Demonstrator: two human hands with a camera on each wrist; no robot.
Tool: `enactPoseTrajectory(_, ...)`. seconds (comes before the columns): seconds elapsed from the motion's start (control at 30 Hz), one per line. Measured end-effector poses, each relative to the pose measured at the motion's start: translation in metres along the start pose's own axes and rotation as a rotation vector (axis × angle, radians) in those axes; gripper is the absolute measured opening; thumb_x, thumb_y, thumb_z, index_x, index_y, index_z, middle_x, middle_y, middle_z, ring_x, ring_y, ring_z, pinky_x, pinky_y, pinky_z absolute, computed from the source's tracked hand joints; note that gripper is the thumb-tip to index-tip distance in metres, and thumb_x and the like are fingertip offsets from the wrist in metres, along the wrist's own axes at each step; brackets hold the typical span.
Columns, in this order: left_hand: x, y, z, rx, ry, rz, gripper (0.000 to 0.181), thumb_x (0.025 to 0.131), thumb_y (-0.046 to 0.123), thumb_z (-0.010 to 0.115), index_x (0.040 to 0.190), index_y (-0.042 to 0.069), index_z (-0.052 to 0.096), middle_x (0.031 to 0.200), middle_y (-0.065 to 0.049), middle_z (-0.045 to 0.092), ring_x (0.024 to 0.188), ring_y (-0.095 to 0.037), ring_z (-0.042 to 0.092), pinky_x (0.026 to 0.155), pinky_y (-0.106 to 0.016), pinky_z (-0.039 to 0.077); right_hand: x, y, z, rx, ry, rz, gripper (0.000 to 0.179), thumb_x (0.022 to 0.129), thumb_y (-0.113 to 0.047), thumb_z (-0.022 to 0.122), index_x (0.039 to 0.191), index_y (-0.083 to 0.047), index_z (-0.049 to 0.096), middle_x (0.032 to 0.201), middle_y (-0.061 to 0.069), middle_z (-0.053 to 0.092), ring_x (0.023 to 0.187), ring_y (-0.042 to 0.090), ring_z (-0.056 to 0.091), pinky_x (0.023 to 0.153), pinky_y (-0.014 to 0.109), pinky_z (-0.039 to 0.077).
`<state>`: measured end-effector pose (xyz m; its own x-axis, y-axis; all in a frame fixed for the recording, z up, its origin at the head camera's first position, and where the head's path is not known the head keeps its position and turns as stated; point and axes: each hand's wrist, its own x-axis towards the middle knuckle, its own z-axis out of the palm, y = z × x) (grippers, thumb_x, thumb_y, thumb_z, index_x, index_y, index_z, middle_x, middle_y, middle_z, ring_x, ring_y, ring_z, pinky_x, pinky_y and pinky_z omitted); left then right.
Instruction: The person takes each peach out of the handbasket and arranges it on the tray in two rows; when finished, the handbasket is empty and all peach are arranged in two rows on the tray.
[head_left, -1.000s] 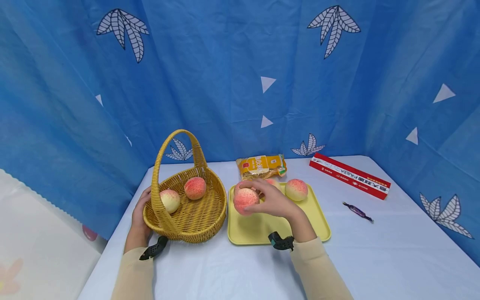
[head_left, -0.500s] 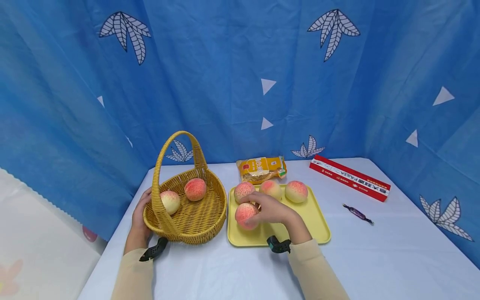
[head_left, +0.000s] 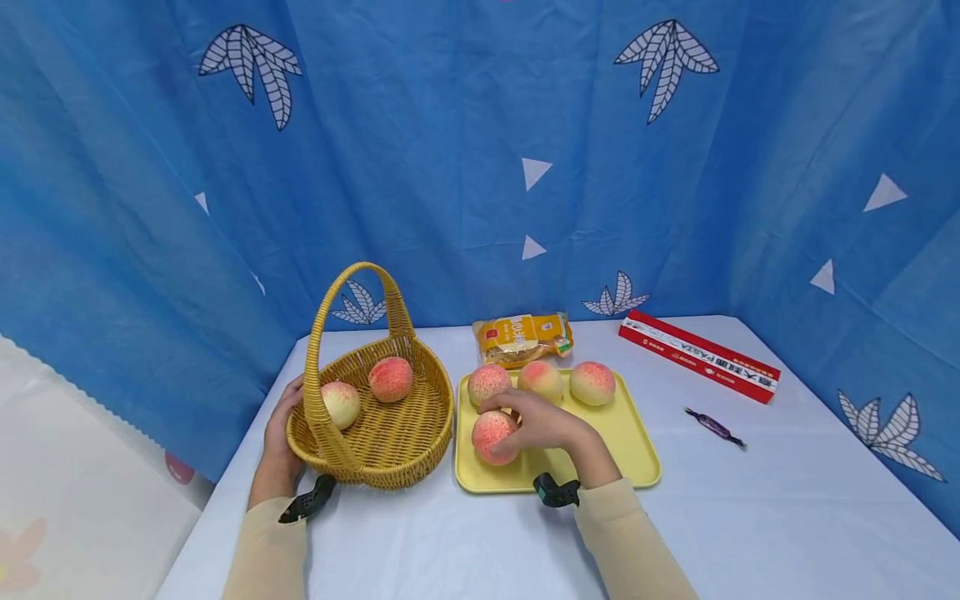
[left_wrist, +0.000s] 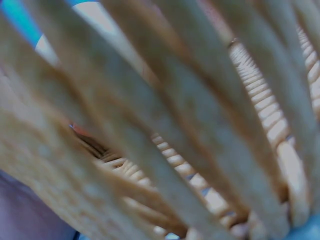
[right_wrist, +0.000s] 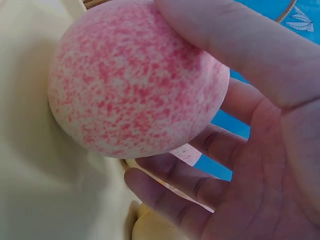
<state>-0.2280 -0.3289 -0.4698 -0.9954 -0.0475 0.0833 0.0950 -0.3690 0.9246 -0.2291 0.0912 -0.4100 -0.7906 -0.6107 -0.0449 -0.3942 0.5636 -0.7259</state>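
My right hand holds a pink-speckled peach at the left of a yellow tray. Thumb and fingers curve round its sides; the right wrist view has this peach close over the tray's surface. Behind it on the tray stand three others: a speckled peach, a paler peach and a red-topped peach. My left hand grips the left side of a wicker basket, its thumb hidden. Two peaches lie inside, one pale, one redder. Basket weave fills the left wrist view.
Behind the tray lies an orange snack packet. A long red pasta box rests at the back right, with a small purple wrapped candy in front of it. The basket's tall handle arches over its opening. Blue curtains enclose the table.
My right hand has lowered the peach toward the front left of the tray, uncovering the peaches behind. In the last half second it moved only slightly. My left hand stays at the basket.
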Motion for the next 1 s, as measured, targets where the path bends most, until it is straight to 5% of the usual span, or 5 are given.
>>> enactPoseTrajectory(0.57, 0.0002, 0.0017, 0.0027, -0.011, 0.030, -0.046, 0.035, 0.108, 0.030, 0.035, 0.143, 0.028, 0.037, 0.129, 0.019, 0.050, 0.118, 0.001, 0.049, 0.096, -0.012, 0.044, 0.0024, 0.0055, 0.0080, 0.033, -0.060, 0.018, 0.076, 0.082, -0.027, 0.081, 0.149, -0.020, 0.046, 0.150, 0.000, 0.049, 0.131, 0.022, 0.050, 0.110, 0.047, 0.045)
enactPoseTrajectory(1.0, -0.0001, 0.0048, 0.0046, -0.002, 0.038, -0.056, 0.032, 0.109, 0.028, 0.033, 0.140, 0.031, 0.039, 0.129, 0.019, 0.050, 0.118, 0.001, 0.048, 0.096, -0.011, 0.044, 0.0016, 0.0068, 0.0068, 0.026, -0.072, 0.058, 0.080, 0.081, -0.026, 0.082, 0.150, -0.020, 0.043, 0.146, 0.004, 0.053, 0.127, 0.022, 0.053, 0.111, 0.048, 0.043)
